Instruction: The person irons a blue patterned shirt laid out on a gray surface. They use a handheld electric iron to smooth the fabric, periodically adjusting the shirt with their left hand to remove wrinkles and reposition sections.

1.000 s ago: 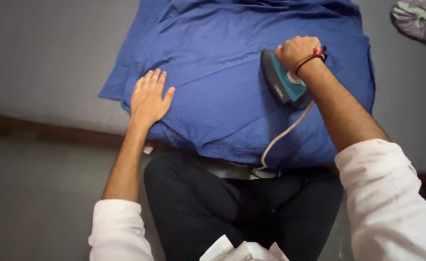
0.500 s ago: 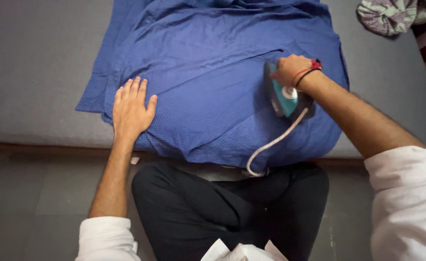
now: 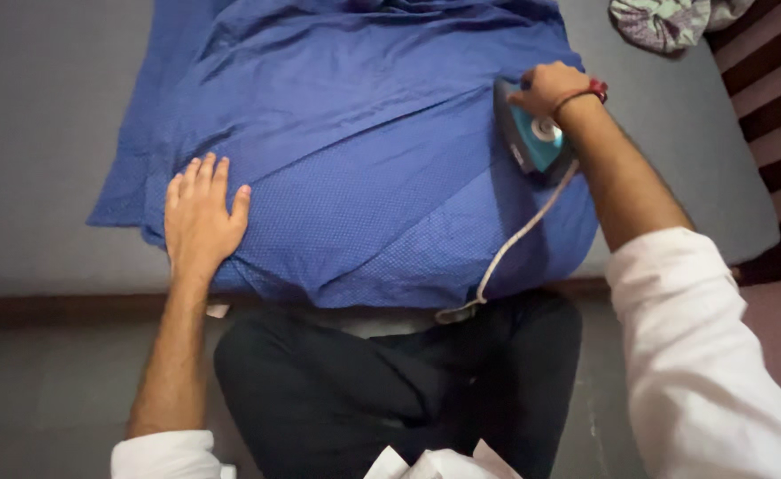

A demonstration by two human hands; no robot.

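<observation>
Hands apart on a blue garment, head view: one pressing flat, one gripping an iron.

Left hand (image 3: 200, 217) lies palm down with fingers spread on the near left part of the blue dotted garment (image 3: 364, 168), holding nothing; right hand (image 3: 552, 89), with a red band at the wrist, is closed around the handle of the teal electric iron (image 3: 531, 140), which rests on the garment's right side. Its pale cord (image 3: 506, 257) runs down over the cloth's near edge toward the person's dark trousers (image 3: 399, 381). The garment is spread over a grey padded surface (image 3: 45, 115). A bundle of patterned cloth (image 3: 665, 22) lies at the far right corner, well apart from both hands. White sleeves cover both upper arms.
</observation>
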